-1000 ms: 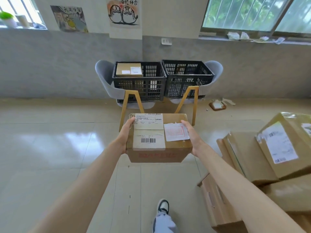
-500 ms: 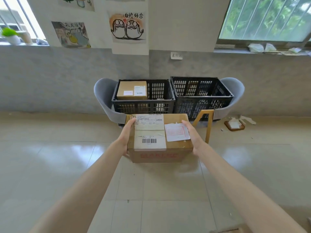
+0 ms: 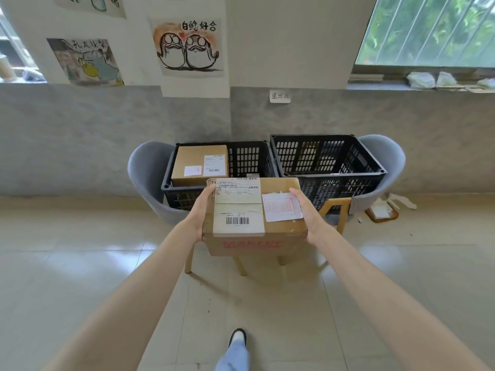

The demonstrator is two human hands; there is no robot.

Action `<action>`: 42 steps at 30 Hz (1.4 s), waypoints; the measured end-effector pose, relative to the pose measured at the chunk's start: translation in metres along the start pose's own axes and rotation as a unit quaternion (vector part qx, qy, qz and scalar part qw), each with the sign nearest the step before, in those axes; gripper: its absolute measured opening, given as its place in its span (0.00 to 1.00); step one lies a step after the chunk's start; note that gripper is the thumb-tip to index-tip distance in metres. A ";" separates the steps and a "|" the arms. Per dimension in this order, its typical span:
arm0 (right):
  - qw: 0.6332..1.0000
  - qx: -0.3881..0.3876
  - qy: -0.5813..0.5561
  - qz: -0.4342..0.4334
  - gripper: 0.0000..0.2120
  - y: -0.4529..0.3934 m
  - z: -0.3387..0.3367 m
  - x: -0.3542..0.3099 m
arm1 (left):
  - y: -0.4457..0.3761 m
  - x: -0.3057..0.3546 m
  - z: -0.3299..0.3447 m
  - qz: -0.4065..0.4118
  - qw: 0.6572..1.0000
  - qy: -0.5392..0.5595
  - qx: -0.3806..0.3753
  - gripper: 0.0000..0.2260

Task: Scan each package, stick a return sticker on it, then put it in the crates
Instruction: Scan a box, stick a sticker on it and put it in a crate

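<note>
Both hands clamp a cardboard package (image 3: 254,215) from its sides: the left hand (image 3: 201,210) has its fingers curled round the left edge, the right hand (image 3: 308,214) wraps the right edge, and the box is carried level at arm's length, clear of any surface. On its top face sit a white shipping label (image 3: 237,204) with a barcode and, beside it, a red-printed return sticker (image 3: 281,207), so scanning and stickering look finished for this one. Over the past second the carrier has walked forward: the stack of waiting boxes has dropped out of view, and the two black crates on grey chairs have grown from distant to just beyond the package. The left crate (image 3: 249,159) already holds one stickered box (image 3: 199,166); the right crate (image 3: 326,156) shows no parcel inside. The package now hangs in front of the left crate's near rim, so the placing step appears to be at hand. A sign (image 3: 280,96) hangs on the wall above.
</note>
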State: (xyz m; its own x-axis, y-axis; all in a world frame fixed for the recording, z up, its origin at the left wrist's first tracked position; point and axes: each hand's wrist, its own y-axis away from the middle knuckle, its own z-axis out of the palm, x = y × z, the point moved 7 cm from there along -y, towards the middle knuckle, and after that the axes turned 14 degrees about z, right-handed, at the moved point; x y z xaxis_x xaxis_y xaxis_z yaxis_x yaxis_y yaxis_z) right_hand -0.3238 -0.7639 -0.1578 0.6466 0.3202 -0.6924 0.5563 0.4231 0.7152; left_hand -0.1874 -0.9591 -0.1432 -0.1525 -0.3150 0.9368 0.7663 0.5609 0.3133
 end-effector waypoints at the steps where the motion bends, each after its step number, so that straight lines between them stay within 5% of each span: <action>1: 1.000 0.001 -0.003 0.000 0.26 -0.010 0.001 -0.010 | -0.016 0.003 0.002 -0.002 1.000 0.002 -0.006 0.23; 7: 0.999 0.006 -0.034 0.005 0.25 -0.062 0.002 -0.075 | -0.100 0.036 0.016 0.015 0.999 -0.018 -0.034 0.15; 14: 0.997 0.010 -0.078 0.015 0.22 -0.119 0.004 -0.117 | -0.177 0.056 0.021 -0.013 0.999 -0.027 -0.040 0.21; 19: 0.996 0.012 -0.088 0.026 0.20 -0.158 0.000 -0.149 | -0.227 0.059 0.025 -0.020 0.998 -0.042 -0.032 0.35; 42: 0.993 -0.024 -0.025 0.111 0.23 -0.385 0.002 -0.265 | -0.433 0.056 0.037 -0.075 0.995 -0.004 0.067 0.17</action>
State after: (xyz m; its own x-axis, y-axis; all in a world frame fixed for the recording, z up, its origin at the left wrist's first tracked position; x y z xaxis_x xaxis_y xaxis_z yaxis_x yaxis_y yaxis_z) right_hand -0.7089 -1.0135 -0.2495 0.7770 0.3679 -0.5108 0.3717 0.3867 0.8440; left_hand -0.5509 -1.1907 -0.2209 -0.2644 -0.3970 0.8789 0.6442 0.6055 0.4673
